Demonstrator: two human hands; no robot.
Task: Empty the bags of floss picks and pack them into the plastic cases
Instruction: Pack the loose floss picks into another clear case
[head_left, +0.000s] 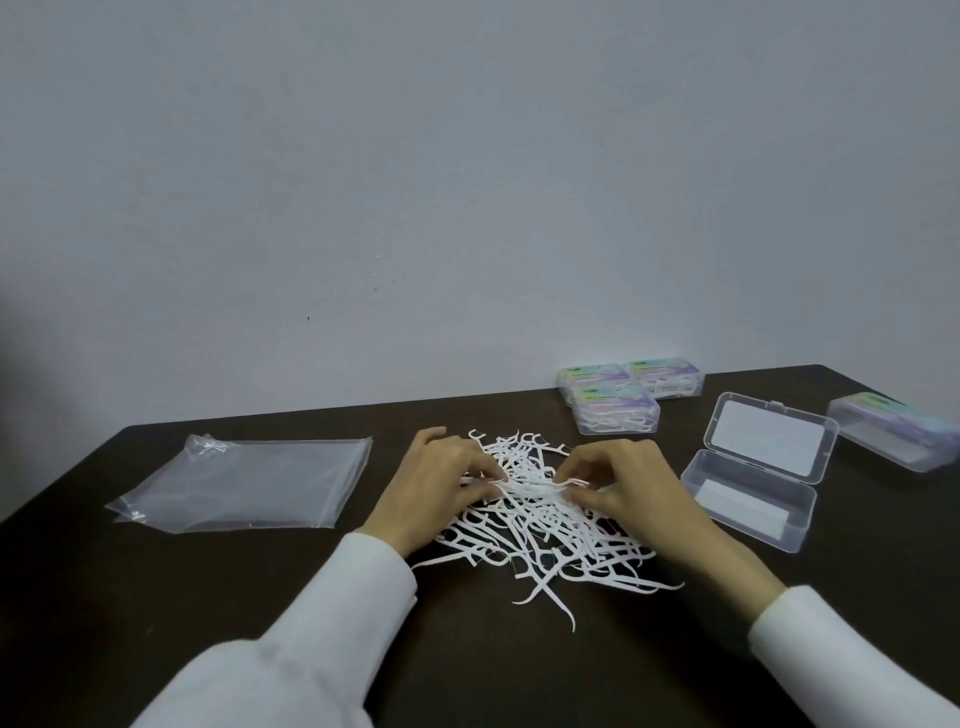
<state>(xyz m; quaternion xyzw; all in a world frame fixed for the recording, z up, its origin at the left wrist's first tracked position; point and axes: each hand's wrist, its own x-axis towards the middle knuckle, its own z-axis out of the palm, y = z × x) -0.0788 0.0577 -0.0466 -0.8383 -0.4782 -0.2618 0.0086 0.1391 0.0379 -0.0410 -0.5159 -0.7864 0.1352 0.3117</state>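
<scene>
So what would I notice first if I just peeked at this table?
The messy white heap of floss picks in the middle, with both hands, left and right, pinching picks from it. To its right lies an open clear case; flat empty bags lie at left.

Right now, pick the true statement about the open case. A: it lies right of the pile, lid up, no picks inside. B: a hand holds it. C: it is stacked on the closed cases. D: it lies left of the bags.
A: the open case lies right of the pile, lid raised, with no picks inside.
</scene>
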